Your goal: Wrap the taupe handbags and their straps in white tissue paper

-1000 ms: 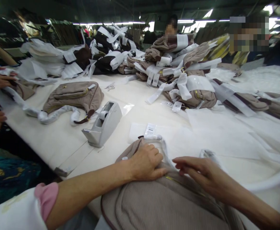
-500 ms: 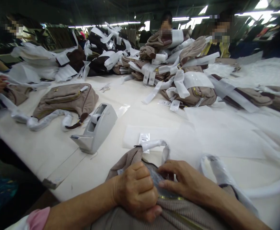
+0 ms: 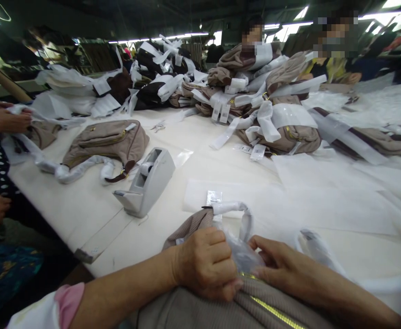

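A taupe ribbed fabric bag (image 3: 200,310) with gold zippers lies at the table's front edge, close to me. My left hand (image 3: 205,265) is closed in a fist on the edge of its zipped opening. Clear plastic (image 3: 240,251) bulges out of that opening between my hands. On its right side my right hand (image 3: 276,262) has thumb and fingers closed on the plastic; the fingertips are partly hidden. A wrapped strap (image 3: 233,208) loops up behind the bag, beside a white label (image 3: 214,197) in a clear sleeve.
A grey tape dispenser (image 3: 149,183) stands left of the bag, with another taupe bag (image 3: 108,141) behind it. Stacked bags (image 3: 289,132) with wrapped straps fill the back. White sheets (image 3: 324,196) lie to the right. A co-worker's hands (image 3: 10,119) are at far left.
More of the clear plastic now stands out of the bag's opening. My right hand's fingers have come in onto the plastic. The whole view has shifted slightly left.
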A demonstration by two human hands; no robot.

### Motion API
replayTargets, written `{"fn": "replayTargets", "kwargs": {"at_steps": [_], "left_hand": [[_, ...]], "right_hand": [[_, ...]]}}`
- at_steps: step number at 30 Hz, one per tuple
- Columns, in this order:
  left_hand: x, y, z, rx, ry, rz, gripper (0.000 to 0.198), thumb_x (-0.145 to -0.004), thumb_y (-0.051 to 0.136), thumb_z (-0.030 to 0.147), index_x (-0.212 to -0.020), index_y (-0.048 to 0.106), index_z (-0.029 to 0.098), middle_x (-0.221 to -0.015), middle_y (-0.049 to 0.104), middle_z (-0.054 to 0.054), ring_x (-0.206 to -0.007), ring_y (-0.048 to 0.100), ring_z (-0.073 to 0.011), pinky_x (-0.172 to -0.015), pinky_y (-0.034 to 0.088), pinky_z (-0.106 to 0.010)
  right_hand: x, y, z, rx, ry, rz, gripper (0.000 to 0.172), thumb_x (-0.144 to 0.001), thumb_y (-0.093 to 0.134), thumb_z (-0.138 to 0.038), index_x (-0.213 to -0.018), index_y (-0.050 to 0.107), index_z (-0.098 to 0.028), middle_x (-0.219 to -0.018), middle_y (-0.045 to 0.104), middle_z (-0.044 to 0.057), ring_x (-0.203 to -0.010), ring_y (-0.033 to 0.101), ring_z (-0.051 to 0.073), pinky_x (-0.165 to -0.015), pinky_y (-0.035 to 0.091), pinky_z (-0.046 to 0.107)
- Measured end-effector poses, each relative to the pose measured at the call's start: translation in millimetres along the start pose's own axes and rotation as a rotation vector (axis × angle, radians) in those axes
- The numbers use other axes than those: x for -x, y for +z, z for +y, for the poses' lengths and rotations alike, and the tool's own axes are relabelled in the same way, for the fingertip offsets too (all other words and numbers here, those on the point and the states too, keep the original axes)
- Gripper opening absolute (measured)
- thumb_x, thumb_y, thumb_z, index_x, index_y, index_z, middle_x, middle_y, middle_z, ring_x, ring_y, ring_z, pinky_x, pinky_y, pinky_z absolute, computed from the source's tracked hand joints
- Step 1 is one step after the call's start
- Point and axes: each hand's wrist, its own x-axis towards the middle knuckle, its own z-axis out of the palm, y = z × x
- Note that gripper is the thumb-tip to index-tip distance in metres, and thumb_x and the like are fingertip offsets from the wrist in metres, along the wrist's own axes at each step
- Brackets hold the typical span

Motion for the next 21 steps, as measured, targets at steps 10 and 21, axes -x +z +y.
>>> {"fn": "replayTargets", "kwargs": {"at_steps": [10,21], "left_hand": [[-11,-0.7,-13,0.114,-0.076,-0.288,0.047,-0.079,0.042,0.06,-0.079,0.054,0.015,-0.062,0.051,-0.001,-0.059,0.047,-0.015,-0.062,0.037,-0.033],[-2,-41.2,24,0.139,-0.148,-0.157,0.02,-0.073,0.055,0.008,-0.056,0.052,0.018,-0.046,0.046,0.005,-0.044,0.04,-0.0084,-0.043,0.036,-0.029]], "right_hand": [[13,-3,-11,0.017,-0.175,0.025,0.015,-0.08,0.05,-0.022,-0.087,0.064,-0.022,-0.092,0.062,0.001,-0.09,0.055,0.017,-0.083,0.041,0.026],[24,-2,50,-0.067,0.042,-0.033,0.045,-0.079,0.056,-0.047,-0.12,0.056,-0.029,-0.115,0.06,0.005,-0.089,0.061,0.023,-0.079,0.049,0.03]]}}
